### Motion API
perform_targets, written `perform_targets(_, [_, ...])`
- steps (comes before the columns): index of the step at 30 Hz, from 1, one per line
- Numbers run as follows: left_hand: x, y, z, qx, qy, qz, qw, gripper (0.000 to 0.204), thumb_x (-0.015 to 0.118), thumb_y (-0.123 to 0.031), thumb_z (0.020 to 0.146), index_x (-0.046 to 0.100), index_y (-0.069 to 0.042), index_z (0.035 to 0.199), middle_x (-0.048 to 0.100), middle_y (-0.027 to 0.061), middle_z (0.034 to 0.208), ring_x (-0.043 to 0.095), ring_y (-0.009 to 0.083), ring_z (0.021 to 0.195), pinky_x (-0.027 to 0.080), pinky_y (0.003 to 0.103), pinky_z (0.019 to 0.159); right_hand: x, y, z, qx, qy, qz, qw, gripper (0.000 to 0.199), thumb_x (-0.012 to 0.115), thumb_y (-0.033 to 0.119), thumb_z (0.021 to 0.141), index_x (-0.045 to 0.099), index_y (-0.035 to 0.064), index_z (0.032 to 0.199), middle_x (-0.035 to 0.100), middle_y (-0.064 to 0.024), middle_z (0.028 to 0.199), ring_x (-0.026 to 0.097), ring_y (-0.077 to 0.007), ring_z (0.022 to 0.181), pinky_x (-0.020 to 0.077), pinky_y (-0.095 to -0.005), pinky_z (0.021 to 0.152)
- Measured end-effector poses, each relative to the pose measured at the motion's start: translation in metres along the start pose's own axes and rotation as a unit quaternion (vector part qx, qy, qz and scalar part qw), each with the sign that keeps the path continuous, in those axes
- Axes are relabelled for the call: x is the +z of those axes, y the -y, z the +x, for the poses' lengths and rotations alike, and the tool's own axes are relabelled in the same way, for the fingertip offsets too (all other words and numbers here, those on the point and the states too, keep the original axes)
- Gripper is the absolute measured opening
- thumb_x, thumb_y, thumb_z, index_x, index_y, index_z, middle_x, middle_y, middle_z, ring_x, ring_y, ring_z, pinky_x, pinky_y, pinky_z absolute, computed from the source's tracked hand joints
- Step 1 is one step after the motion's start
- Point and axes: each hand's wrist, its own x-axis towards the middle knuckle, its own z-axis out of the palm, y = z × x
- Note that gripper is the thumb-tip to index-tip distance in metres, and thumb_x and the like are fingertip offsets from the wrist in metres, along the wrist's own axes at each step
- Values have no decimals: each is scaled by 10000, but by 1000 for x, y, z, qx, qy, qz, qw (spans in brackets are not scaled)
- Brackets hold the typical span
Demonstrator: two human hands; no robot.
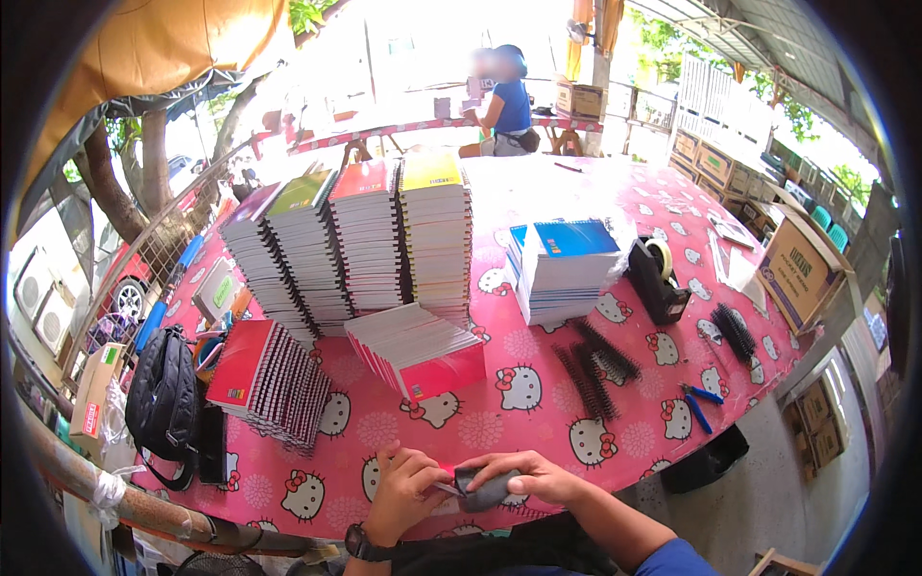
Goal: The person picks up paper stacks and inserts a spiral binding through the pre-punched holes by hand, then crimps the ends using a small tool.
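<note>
Both of my hands are close together over the near edge of the table. My left hand (403,490), with a dark watch on its wrist, has its fingers closed on a thin pink-and-white item (448,477), mostly hidden and too small to name. My right hand (526,478) wraps round a dark grey rounded object (485,490) that presses against that item. Beyond them lies a fanned stack of red-covered notebooks (437,372) without coils. To the left stands a pile of coil-bound red notebooks (254,370).
Tall stacks of coil-bound notebooks (434,240) stand behind, with blue-covered notebooks (567,252) to their right. Rightward lie a tape dispenser (658,283), black binding coils (586,379) and blue-handled cutters (701,405). A black backpack (168,398) sits left. A person (509,101) works at a far table.
</note>
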Motion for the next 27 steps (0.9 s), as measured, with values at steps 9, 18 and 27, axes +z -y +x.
perform_targets(9, [5, 7, 5, 14, -28, -31, 999, 282, 795, -151, 562, 651, -177, 802, 597, -41, 793, 557, 151, 855, 282, 420, 985, -12, -2, 6, 39, -88, -88, 991, 399, 639, 329, 831, 639, 40, 1106, 496, -191, 1291, 465, -262, 1197, 371, -381, 977])
perform_targets(18, [3, -14, 15, 16, 20, 10, 1000, 163, 706, -199, 719, 667, -210, 876, 599, -74, 841, 556, 130, 865, 211, 467, 986, -44, -11, -4, -27, -285, -567, 772, 497, 758, 398, 699, 637, 64, 1046, 449, -247, 1283, 457, -379, 1123, 375, -444, 962])
perform_targets(27, [3, -13, 15, 39, 52, 43, 997, 169, 696, -236, 741, 662, -215, 905, 607, -84, 900, 558, 128, 902, 193, 498, 992, -46, -19, -11, 9, -253, -340, 906, 472, 723, 376, 755, 625, 71, 1102, 493, -225, 1266, 468, -342, 1161, 380, -416, 954])
